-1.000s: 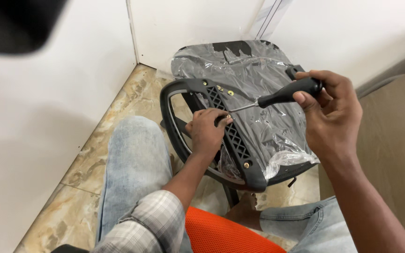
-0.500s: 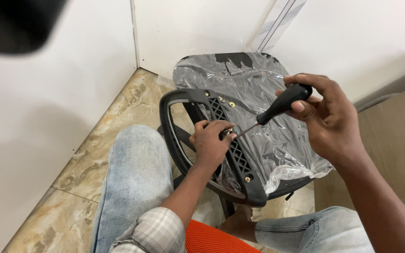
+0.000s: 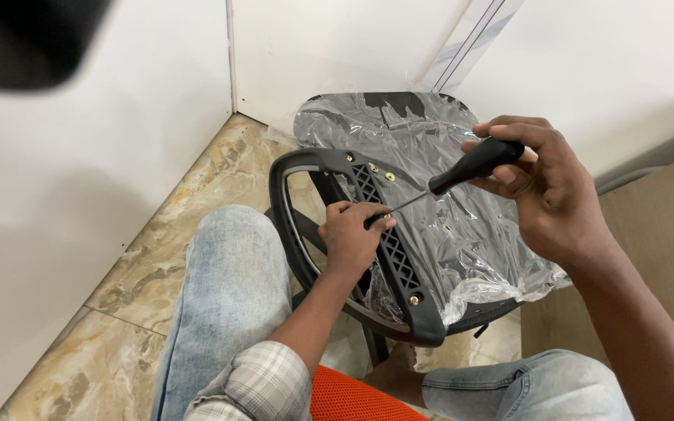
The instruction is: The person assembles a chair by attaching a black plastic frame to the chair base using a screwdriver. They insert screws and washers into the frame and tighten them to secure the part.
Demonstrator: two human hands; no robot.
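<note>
White walls meet in a corner over a marbled tan tile floor, with a strip of wood-toned flooring off to the right. Between the seated person's denim-clad knees stands a black plastic chair armrest frame, a looped piece with a lattice-patterned bar running down its middle, set against a chair seat wrapped in crinkled clear plastic film. Brass-coloured screws sit in the frame near its top and another near its lower end.

The right hand is clenched round the black handle of a screwdriver, whose thin shaft slants down and left to the lattice bar. The left hand rests on that bar, fingertips pinched right at the tip of the shaft; whether they hold a screw there is too small to tell.

The frame looks rigid and fairly light, moulded plastic that should not flex much, best steadied by the thick outer loop or the bar itself. The film over the seat looks slick and loose, so a grip there would probably slide. The screwdriver handle seems smooth and rounded, suited to a full-palm hold, while the slender shaft would likely wander unless guided near its tip
</note>
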